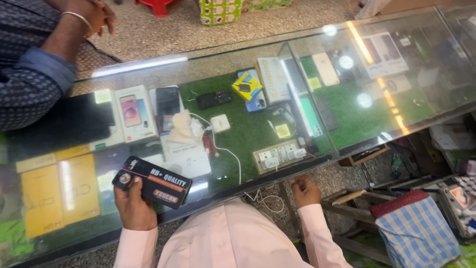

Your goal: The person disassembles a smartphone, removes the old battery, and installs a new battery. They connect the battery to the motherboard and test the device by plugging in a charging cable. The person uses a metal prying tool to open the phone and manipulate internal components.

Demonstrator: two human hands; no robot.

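Left hand (133,206) grips a flat black box (151,181) over the glass desk (347,144), lower left of frame; right hand (305,191) curls closed, empty, at the desk's near edge.

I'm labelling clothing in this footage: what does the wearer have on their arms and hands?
Both arms wear long pale pink shirt sleeves with buttoned-style cuffs ending at the wrists. The left hand and right hand are bare: no gloves, and no rings or watch visible.
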